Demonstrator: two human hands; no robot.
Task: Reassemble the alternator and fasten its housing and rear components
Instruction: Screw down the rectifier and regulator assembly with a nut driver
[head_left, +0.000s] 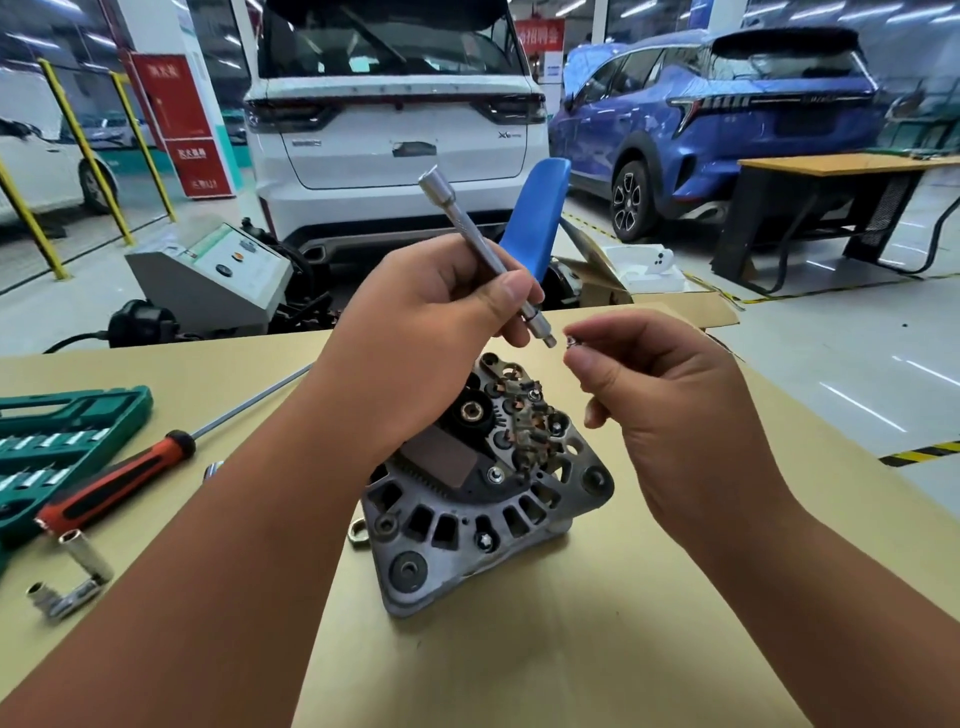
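The grey alternator (467, 499) sits rear side up on the tan table (597, 649), its rectifier and copper windings exposed. Above it my left hand (421, 332) grips a long silver socket extension (478, 244), tilted with its small tip pointing down and right. My right hand (660, 395) pinches a small metal fastener (570, 341) between thumb and forefinger, a finger's width from the tool's tip. Both hands hover over the alternator without touching it.
A red and black screwdriver (119, 483) and a green socket case (52, 447) lie at the left. Two loose sockets (78, 571) lie near the front left edge. A metal ring (357, 532) peeks out beside the alternator. Parked cars and a machine stand beyond the table.
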